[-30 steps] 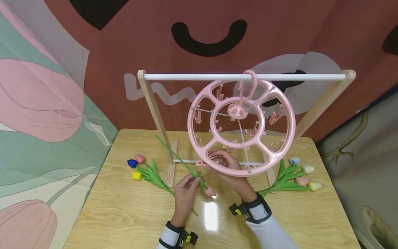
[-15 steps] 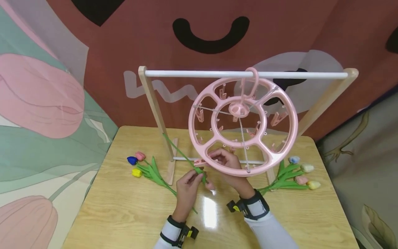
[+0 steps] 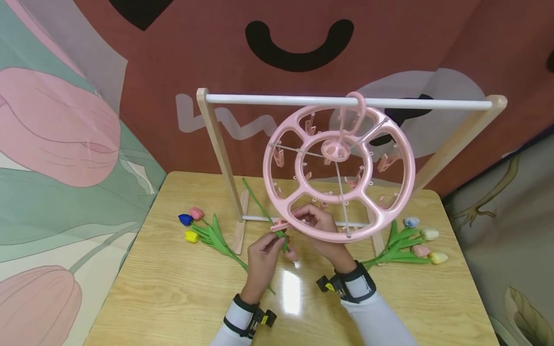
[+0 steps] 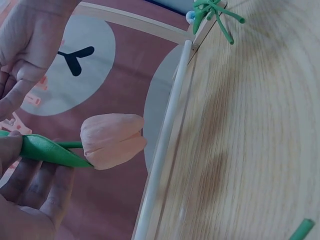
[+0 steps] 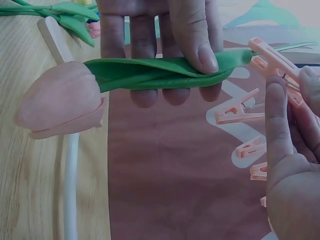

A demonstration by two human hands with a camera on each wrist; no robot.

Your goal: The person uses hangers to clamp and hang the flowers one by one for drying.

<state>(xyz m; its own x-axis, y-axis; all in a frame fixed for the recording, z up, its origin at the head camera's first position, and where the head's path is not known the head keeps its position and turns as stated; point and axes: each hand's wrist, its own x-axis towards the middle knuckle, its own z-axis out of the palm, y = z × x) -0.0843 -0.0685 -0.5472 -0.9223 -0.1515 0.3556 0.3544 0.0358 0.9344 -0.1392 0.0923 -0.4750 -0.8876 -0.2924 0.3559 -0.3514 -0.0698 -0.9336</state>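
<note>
My left hand (image 3: 262, 259) pinches a pink artificial tulip (image 5: 60, 102) by its green leaves and stem, thumb on top. The tulip lies head-down, its bloom toward me and its thin stem pointing up and back. My right hand (image 3: 320, 228) pinches a pink clothespin (image 5: 274, 62) between thumb and fingers, at the lower left rim of a round pink drying hanger (image 3: 277, 197). In the right wrist view, the clothespin's jaws are at the stem, just beyond the leaves. Part of my right hand is hidden behind the hanger's rim.
The hanger hooks over a white rail (image 3: 277, 100) on a wooden-legged stand. More clothespins (image 5: 240, 110) dangle from it. Blue, pink and yellow tulips (image 3: 216, 238) lie left on the wooden table (image 3: 173, 298); several pale tulips (image 3: 402, 245) lie right.
My left hand has raised the tulip slightly and brought its stem rightward to the clothespin. My right hand keeps hold of the clothespin at the hanger's rim.
</note>
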